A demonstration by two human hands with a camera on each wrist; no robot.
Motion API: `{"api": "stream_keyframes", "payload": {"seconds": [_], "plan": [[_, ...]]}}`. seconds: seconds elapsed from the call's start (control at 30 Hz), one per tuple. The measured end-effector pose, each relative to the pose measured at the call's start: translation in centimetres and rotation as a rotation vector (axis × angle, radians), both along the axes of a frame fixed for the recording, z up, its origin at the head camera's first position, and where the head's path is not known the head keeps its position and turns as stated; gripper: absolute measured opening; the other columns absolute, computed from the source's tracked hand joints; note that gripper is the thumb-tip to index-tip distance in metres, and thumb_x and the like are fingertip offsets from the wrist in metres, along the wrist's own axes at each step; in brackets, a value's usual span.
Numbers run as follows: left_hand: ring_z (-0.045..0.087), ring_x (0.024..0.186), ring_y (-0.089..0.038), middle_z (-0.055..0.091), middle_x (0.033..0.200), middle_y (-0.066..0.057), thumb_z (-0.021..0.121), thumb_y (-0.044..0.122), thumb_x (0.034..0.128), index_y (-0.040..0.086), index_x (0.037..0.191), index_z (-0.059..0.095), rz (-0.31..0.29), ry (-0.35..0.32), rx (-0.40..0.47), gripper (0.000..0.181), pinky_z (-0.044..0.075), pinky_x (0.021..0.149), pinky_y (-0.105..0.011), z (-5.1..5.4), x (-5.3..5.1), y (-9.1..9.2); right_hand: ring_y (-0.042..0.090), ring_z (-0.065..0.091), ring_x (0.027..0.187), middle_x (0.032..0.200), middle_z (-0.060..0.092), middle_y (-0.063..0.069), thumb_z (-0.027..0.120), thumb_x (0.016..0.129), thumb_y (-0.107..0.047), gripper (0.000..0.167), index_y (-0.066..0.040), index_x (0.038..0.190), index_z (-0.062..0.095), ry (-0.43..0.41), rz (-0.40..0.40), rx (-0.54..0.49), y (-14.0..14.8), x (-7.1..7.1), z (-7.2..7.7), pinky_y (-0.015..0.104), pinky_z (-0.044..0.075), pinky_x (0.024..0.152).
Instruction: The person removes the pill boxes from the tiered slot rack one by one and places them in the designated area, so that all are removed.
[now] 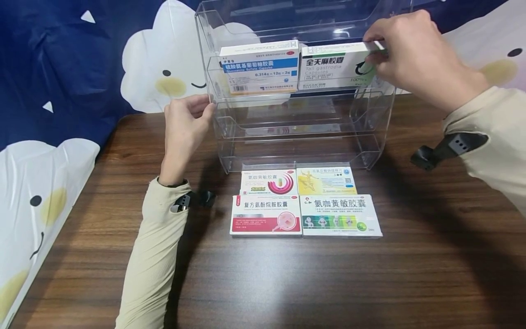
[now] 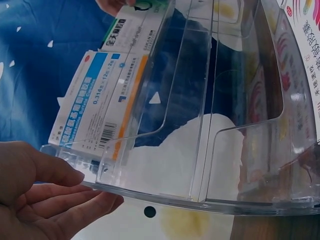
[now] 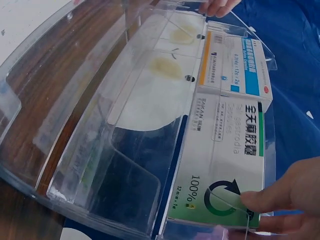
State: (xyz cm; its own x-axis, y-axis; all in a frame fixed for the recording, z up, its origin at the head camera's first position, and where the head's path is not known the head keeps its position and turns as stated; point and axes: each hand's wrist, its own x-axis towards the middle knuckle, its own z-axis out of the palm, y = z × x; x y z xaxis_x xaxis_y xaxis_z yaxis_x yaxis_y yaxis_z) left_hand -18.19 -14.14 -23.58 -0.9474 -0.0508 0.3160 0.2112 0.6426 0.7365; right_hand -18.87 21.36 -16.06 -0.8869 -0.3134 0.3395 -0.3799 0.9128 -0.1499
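A clear plastic tiered rack stands on the table. On an upper tier sit two medicine boxes side by side: a white-and-blue medicine box on the left and a white-and-green medicine box on the right. My right hand pinches the right end of the white-and-green box, its thumb on the printed front in the right wrist view. My left hand grips the rack's left side edge between thumb and fingers. Part of the right hand's fingers is hidden behind the box.
Before the rack lie a red-and-white box, a white box with a green band, a white box with pink arcs and a yellow-and-white box. A blue cloth with cloud faces hangs behind the wooden table.
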Motion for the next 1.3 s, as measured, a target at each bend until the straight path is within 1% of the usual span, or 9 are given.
{"api": "stream_keyframes", "payload": {"seconds": [0.2,0.4,0.53,0.63,0.73,0.83,0.97,1.13,1.3], "plan": [[0.069,0.099,-0.021,0.070,0.109,-0.015,0.064,0.011,0.0917,0.001,0.116,0.069,0.005,-0.006,-0.001,0.027,0.055,0.086,-0.025,-0.1,0.1,0.1,0.041,0.052,0.090,0.102,0.060,0.033,0.055,0.083,0.010,0.024,0.015,0.107,0.060,0.042,0.032,-0.022,0.4,0.1,0.2,0.046,0.046,0.077],[0.069,0.099,-0.021,0.070,0.109,-0.015,0.063,0.011,0.0918,0.001,0.116,0.069,0.002,-0.003,-0.002,0.026,0.056,0.086,-0.026,-0.1,0.1,0.1,0.042,0.044,0.093,0.098,0.056,0.032,0.055,0.081,0.009,0.025,0.016,0.104,0.061,0.119,0.069,-0.019,1.0,0.4,0.6,0.057,0.030,0.095],[0.069,0.099,-0.021,0.070,0.109,-0.015,0.063,0.011,0.0919,0.001,0.116,0.069,-0.001,0.003,-0.005,0.026,0.056,0.085,-0.026,-0.2,0.1,0.1,0.042,0.046,0.093,0.107,0.054,0.029,0.060,0.088,0.002,0.027,0.011,0.114,0.060,0.090,0.033,-0.009,1.7,0.6,0.6,0.055,0.040,0.088],[0.069,0.100,-0.020,0.070,0.109,-0.015,0.063,0.011,0.0921,0.001,0.116,0.069,-0.002,0.007,-0.015,0.027,0.056,0.086,-0.027,-0.1,0.1,0.1,0.043,0.055,0.101,0.117,0.056,0.023,0.061,0.089,0.002,0.030,0.003,0.119,0.061,0.077,0.044,-0.034,3.3,0.1,0.2,0.039,0.046,0.100],[0.069,0.100,-0.020,0.070,0.109,-0.015,0.063,0.011,0.0922,0.001,0.116,0.069,-0.005,0.007,-0.023,0.027,0.056,0.087,-0.027,-0.1,0.0,0.1,0.040,0.059,0.109,0.125,0.058,0.015,0.061,0.087,0.004,0.037,-0.006,0.122,0.063,0.103,0.071,-0.068,5.3,-1.0,-0.6,0.025,0.037,0.109],[0.069,0.101,-0.021,0.070,0.109,-0.015,0.062,0.011,0.0922,0.001,0.117,0.068,-0.008,0.007,-0.030,0.027,0.056,0.087,-0.028,-0.1,0.0,0.1,0.031,0.060,0.099,0.124,0.060,0.007,0.062,0.085,0.002,0.041,-0.013,0.123,0.066,0.161,0.079,-0.049,7.0,-2.1,-1.4,0.004,0.039,0.090],[0.069,0.101,-0.020,0.069,0.110,-0.015,0.062,0.011,0.0922,0.001,0.117,0.068,-0.007,0.004,-0.031,0.027,0.056,0.087,-0.028,-0.1,0.0,0.0,0.010,0.049,0.081,0.114,0.065,0.007,0.068,0.087,-0.007,0.032,-0.014,0.118,0.069,0.247,0.077,-0.058,7.6,-2.4,-1.3,0.008,0.031,0.058],[0.068,0.101,-0.020,0.069,0.110,-0.015,0.063,0.012,0.0919,0.001,0.117,0.068,0.001,0.007,-0.026,0.027,0.055,0.087,-0.027,-0.1,0.0,0.0,-0.025,0.045,0.098,0.116,0.065,0.014,0.067,0.090,-0.011,0.028,-0.004,0.117,0.066,0.239,0.068,-0.141,6.9,-0.6,-0.6,0.003,0.039,0.089],[0.069,0.101,-0.020,0.070,0.109,-0.015,0.063,0.012,0.0918,0.001,0.116,0.069,0.000,0.016,-0.024,0.027,0.055,0.087,-0.027,-0.1,0.0,0.0,-0.022,0.044,0.109,0.120,0.066,0.012,0.065,0.090,-0.005,0.028,-0.001,0.118,0.063,0.208,0.071,-0.202,6.7,1.3,-0.6,0.008,0.041,0.096]]}}
